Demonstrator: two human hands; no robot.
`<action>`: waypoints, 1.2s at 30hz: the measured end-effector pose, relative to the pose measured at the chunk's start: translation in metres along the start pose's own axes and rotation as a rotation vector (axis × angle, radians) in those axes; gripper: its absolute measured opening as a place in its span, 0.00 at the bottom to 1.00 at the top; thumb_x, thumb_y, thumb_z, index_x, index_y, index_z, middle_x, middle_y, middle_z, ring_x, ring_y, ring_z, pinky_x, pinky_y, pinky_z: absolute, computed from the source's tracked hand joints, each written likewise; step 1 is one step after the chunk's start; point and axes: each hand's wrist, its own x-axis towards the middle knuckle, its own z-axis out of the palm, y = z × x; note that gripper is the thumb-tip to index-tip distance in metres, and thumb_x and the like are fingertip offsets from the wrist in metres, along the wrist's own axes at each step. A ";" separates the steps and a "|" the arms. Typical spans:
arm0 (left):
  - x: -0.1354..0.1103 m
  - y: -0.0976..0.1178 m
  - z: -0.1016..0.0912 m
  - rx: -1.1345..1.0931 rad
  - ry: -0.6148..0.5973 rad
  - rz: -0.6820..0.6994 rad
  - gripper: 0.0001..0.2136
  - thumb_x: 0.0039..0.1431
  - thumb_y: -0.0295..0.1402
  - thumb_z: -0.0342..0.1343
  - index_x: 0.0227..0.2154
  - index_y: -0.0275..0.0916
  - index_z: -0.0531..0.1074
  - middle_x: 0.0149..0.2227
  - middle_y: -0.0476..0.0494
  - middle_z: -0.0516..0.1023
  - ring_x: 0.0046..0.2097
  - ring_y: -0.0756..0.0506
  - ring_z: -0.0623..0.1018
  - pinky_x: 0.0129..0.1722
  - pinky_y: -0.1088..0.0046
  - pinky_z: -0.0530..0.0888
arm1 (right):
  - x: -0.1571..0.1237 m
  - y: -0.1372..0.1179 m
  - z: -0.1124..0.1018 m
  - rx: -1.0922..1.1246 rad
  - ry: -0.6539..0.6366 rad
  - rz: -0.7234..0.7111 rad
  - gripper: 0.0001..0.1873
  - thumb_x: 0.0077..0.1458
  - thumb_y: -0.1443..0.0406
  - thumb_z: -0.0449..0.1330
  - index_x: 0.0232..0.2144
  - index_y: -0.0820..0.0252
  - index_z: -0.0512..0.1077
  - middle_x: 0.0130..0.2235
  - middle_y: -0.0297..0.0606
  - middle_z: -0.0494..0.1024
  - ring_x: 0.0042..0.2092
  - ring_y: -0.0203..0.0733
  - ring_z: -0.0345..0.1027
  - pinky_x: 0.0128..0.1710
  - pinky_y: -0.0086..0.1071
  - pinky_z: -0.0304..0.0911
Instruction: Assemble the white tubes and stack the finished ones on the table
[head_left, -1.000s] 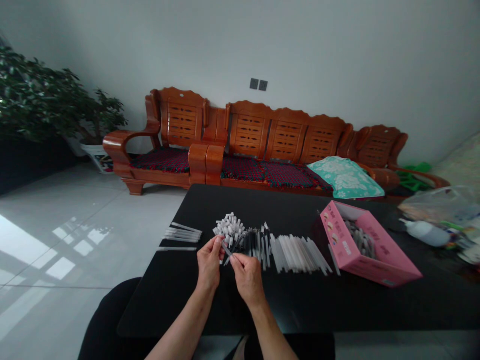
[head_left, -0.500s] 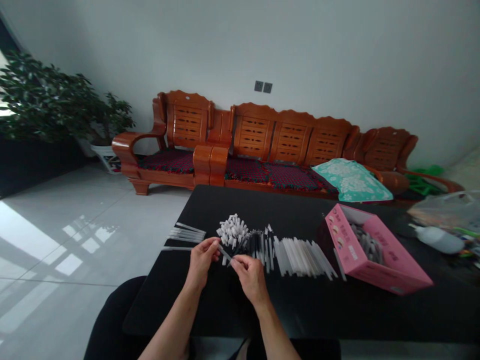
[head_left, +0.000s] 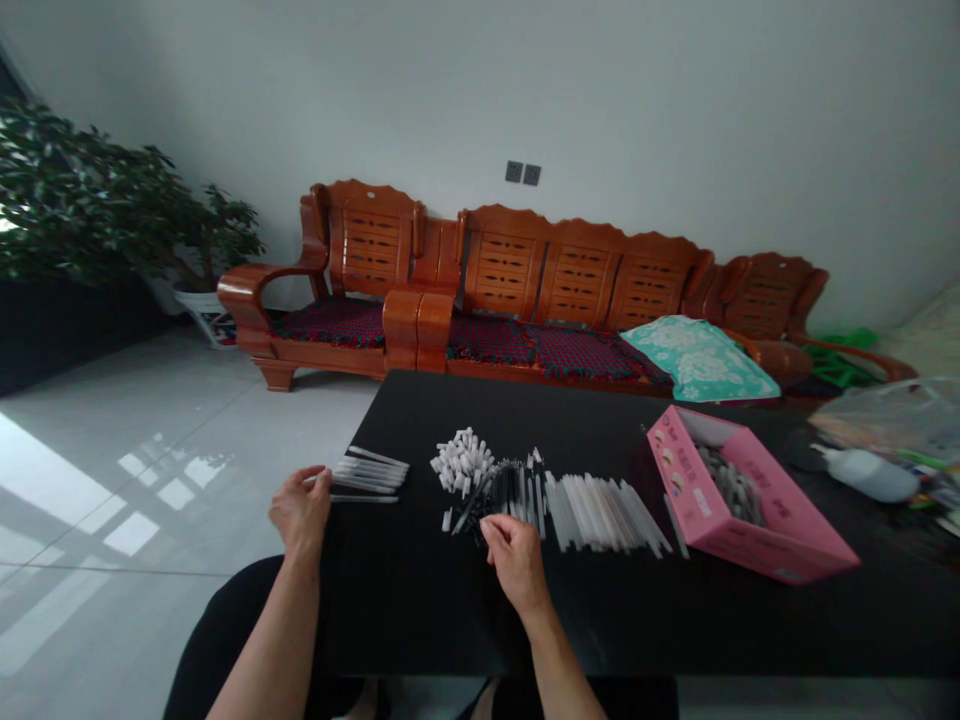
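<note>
On the black table (head_left: 600,620) lie a heap of small white caps (head_left: 461,463), a bunch of dark thin refills (head_left: 504,488) and a row of clear tubes (head_left: 604,512). My left hand (head_left: 301,506) is at the table's left edge, fingers pinched on the end of a finished clear pen beside a small row of finished pens (head_left: 367,472). My right hand (head_left: 510,553) rests on the table with fingers curled at the near end of the dark refills; whether it grips one is hidden.
A pink cardboard box (head_left: 750,520) with grey parts stands open to the right. Beyond it lie a white bottle (head_left: 866,472) and a plastic bag (head_left: 889,420). Wooden sofas (head_left: 525,280) line the wall behind the table. A potted plant (head_left: 120,220) stands at left.
My hands have parted. The left hand carried the assembled pen left to the row at the table's edge. The right hand dropped to the dark refills.
</note>
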 end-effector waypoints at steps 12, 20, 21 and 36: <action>-0.006 -0.001 0.004 0.294 -0.048 0.035 0.18 0.58 0.44 0.51 0.39 0.37 0.78 0.37 0.35 0.81 0.39 0.34 0.78 0.38 0.61 0.70 | 0.004 0.019 -0.023 -0.320 0.127 0.081 0.14 0.60 0.62 0.54 0.31 0.61 0.77 0.24 0.37 0.77 0.28 0.39 0.70 0.29 0.28 0.58; -0.018 0.005 0.004 0.233 0.096 0.127 0.15 0.58 0.38 0.51 0.43 0.37 0.75 0.41 0.37 0.79 0.42 0.37 0.77 0.43 0.63 0.70 | 0.016 0.033 -0.051 -0.917 0.189 0.347 0.08 0.59 0.65 0.56 0.33 0.59 0.75 0.34 0.44 0.81 0.37 0.44 0.75 0.31 0.30 0.57; -0.022 0.007 0.005 0.210 0.117 0.166 0.14 0.58 0.36 0.51 0.43 0.38 0.75 0.40 0.39 0.78 0.42 0.38 0.77 0.43 0.64 0.70 | 0.016 0.034 -0.051 -0.930 0.175 0.362 0.08 0.60 0.65 0.56 0.33 0.60 0.75 0.34 0.44 0.81 0.38 0.45 0.75 0.31 0.31 0.57; -0.048 0.021 0.019 0.143 -0.022 0.343 0.12 0.58 0.32 0.49 0.43 0.38 0.71 0.38 0.42 0.78 0.37 0.42 0.77 0.39 0.68 0.69 | 0.019 0.034 -0.043 -1.023 0.216 0.365 0.11 0.60 0.66 0.53 0.34 0.64 0.74 0.33 0.49 0.81 0.36 0.48 0.77 0.32 0.32 0.61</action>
